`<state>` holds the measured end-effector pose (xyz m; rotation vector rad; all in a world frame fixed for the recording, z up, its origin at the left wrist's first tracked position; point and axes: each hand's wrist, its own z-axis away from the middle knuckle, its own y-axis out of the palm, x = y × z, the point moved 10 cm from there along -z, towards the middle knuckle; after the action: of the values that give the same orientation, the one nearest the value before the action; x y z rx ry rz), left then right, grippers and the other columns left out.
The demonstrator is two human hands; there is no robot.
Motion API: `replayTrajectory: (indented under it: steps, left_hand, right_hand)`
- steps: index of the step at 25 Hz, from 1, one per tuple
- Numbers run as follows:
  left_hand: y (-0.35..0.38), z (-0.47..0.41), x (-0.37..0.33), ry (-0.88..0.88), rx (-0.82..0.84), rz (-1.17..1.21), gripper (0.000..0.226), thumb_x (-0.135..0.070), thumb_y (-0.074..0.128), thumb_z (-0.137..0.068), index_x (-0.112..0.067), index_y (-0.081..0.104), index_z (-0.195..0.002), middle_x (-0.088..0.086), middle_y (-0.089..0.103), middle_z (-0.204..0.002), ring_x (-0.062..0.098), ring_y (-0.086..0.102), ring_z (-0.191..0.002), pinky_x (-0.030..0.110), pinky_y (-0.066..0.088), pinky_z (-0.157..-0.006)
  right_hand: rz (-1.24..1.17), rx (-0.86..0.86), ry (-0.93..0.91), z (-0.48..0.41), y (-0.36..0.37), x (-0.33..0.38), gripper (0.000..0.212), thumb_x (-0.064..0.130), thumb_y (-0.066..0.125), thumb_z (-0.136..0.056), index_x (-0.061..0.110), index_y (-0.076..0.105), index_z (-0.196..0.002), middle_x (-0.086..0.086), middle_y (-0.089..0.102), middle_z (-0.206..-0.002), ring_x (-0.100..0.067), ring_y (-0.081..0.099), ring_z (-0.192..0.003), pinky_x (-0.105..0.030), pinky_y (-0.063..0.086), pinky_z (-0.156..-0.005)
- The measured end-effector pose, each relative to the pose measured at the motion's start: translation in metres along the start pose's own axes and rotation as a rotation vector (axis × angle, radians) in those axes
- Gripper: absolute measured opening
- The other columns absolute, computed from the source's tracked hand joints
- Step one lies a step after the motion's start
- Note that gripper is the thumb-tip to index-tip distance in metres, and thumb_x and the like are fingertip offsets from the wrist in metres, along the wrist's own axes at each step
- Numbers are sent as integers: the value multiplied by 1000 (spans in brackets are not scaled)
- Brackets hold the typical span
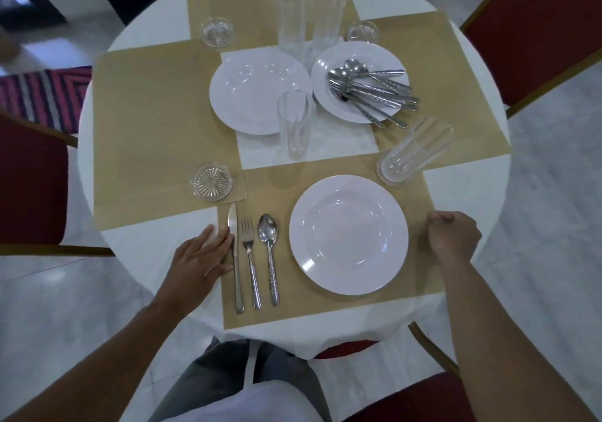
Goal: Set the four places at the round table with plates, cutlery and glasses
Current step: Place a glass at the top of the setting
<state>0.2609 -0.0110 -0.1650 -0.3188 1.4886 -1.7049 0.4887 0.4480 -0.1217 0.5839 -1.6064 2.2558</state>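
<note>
Left hand: we are laying our left hand (203,255) flat with the fingers straight on the left edge of the near placemat (325,314). The fingertips are touching the knife (239,284), and the hand is holding nothing. We judge it is pinning the mat in place.
Right hand: our right hand (452,236) is curling over the mat's right edge and seems to be gripping it, probably to square the mat with the table edge.
Near cutlery: the knife, fork (250,258) and spoon (269,252) are lying side by side along the mat's left side, handles pointing toward us.
Near plate: the near plate (348,234) is sitting just right of the spoon, carrying nothing.
Corner glass: the corner glass (413,151) is standing on a coaster at the mat's far right corner, and it is looking empty.
Spare coaster: the spare coaster (212,181) is waiting bare on the left placemat (146,128), at the corner meeting our mat's far left corner.
Table middle: the empty plate (260,92) and the supply plate (374,52) are sitting just beside each other. The supply plate is carrying the cutlery pile (371,89).
Spare glasses: the middle glass (294,122) is standing in front of those two plates. Two tall glasses (293,14) are rising behind them, and we cannot tell whether they are stacks.
Progress: we are judging one place of four as set, while the middle is keeping stock for the other three.
</note>
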Motion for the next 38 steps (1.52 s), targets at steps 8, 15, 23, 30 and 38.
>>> replayTrajectory:
  steps: [8,15,23,30,38]
  left_hand:
    - [-8,1,-3,-6,-17,102,55,-44,37,-99,-25,38,-151,-10,29,-159,10,12,-151,34,18,-115]
    - [-34,4,-39,30,-120,207,43,-35,38,-103,-22,53,-141,-3,52,-147,15,43,-139,31,23,-112]
    - [-21,-31,-125,-131,-60,586,40,-38,53,-99,-21,53,-135,2,59,-128,22,57,-120,39,50,-98]
    - [-11,-46,-130,-183,-80,491,50,-20,60,-96,-15,46,-143,10,54,-127,25,54,-115,41,48,-101]
    - [-39,-39,-103,-145,-87,620,27,-28,63,-92,-25,62,-119,-4,62,-101,14,63,-89,37,56,-83]
  right_hand:
    - [-197,-162,-79,31,-14,8,23,18,61,-89,15,70,-111,-5,68,-105,-21,61,-95,-28,44,-80]
    - [-299,-99,-310,131,17,42,16,12,62,-91,18,70,-103,1,63,-101,-17,60,-88,-21,48,-77]
    - [-185,-60,-84,144,23,-9,41,14,60,-92,16,59,-133,-7,53,-129,-23,55,-115,-41,55,-97]
    - [-203,-14,-92,140,16,-13,35,18,59,-97,19,60,-132,-2,55,-115,-17,56,-97,-35,54,-90]
    - [-291,-110,-196,157,7,7,38,27,63,-96,21,58,-133,-2,52,-127,-14,58,-103,-24,53,-87]
